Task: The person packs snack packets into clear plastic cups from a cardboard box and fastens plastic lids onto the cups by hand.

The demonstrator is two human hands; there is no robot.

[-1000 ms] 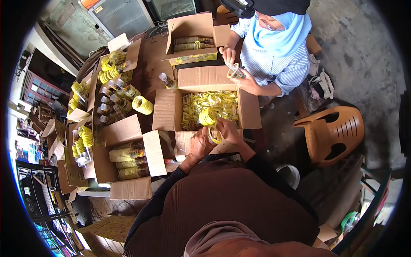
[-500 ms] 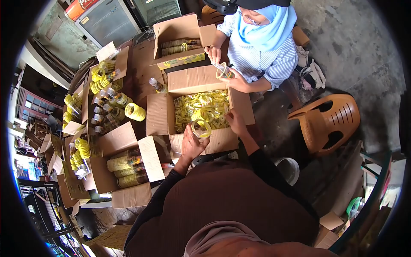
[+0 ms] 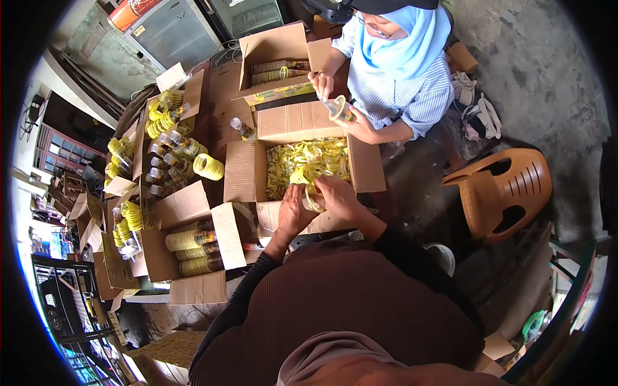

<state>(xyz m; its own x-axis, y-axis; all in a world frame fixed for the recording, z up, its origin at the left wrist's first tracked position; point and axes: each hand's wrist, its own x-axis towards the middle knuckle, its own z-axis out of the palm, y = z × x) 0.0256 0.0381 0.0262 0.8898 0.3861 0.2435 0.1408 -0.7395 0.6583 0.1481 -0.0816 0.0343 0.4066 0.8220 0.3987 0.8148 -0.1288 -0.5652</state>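
Note:
In my left hand (image 3: 295, 211) is a clear plastic cup (image 3: 315, 204), held above the near edge of an open cardboard box (image 3: 242, 172). My right hand (image 3: 340, 197) is closed at the cup's upper right side, its fingertips bent over the rim. Whether anything small is between those fingers is hidden. Small yellow packets (image 3: 283, 154) fill the box. Beyond my hands, ringed yellow pieces (image 3: 302, 175) lie on top of the packets.
Across the box a person (image 3: 393, 90) holds another yellow-rimmed cup (image 3: 340, 109). To the left stand boxes with stacked yellow-rimmed cups (image 3: 193, 251) and several filled cups (image 3: 170, 161). A lone filled cup (image 3: 241, 127) stands behind the box. A brown plastic chair (image 3: 502, 193) is at right.
My right hand has moved left from the box's right edge to the cup. The cup has tilted and its rim is now mostly covered by my fingers. The view has shifted slightly.

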